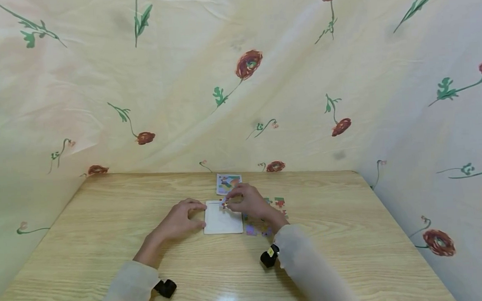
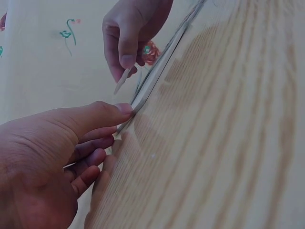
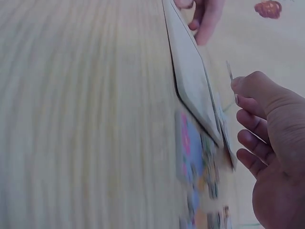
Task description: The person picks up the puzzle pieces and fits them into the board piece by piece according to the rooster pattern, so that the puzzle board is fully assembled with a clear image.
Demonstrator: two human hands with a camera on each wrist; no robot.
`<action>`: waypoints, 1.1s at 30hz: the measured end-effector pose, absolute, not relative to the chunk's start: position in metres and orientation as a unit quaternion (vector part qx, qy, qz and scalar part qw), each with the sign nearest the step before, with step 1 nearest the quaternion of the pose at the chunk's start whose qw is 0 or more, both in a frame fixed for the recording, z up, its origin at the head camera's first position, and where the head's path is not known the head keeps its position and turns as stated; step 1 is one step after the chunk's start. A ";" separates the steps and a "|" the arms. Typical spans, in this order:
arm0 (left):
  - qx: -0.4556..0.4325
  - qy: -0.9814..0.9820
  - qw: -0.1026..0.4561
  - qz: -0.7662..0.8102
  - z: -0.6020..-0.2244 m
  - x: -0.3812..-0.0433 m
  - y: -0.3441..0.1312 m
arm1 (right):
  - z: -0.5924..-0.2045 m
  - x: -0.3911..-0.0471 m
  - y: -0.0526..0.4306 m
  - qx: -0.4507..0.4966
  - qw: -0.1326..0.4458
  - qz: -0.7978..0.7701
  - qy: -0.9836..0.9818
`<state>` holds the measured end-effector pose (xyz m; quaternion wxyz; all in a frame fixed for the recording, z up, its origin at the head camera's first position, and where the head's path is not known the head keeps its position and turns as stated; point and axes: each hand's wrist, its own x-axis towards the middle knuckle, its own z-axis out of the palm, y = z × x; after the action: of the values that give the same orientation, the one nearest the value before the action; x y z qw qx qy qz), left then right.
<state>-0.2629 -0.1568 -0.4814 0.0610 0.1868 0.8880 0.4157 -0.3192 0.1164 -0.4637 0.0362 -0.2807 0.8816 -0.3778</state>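
A white square puzzle tray (image 1: 223, 219) lies on the table. My left hand (image 1: 186, 218) rests at its left side, thumb near the lower left corner and fingertips near the upper left; in the left wrist view the straight thumb (image 2: 116, 109) touches the tray's corner. Over the tray's upper right part, my right hand (image 1: 249, 202) pinches a small jigsaw piece (image 1: 223, 203) between thumb and fingers. The right wrist view shows that thin piece (image 3: 229, 70) edge-on, raised above the tray. Several loose jigsaw pieces (image 1: 251, 230) lie right of the tray, partly hidden under my right forearm.
Behind the tray lies a picture card (image 1: 228, 182), partly covered by my right hand. The wooden table (image 1: 334, 209) meets a flower-printed cloth (image 1: 180, 81) at the back and sides. Black cameras (image 1: 268, 258) are strapped at both wrists.
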 end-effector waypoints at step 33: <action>0.189 0.893 0.055 0.405 -0.483 -0.265 -0.158 | -0.477 -0.319 0.081 -0.269 0.044 -0.346 0.898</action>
<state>-0.2646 -0.1576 -0.4828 0.0550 0.1887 0.8928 0.4054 -0.3194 0.0806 -0.4768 0.0440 -0.2691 0.8976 -0.3464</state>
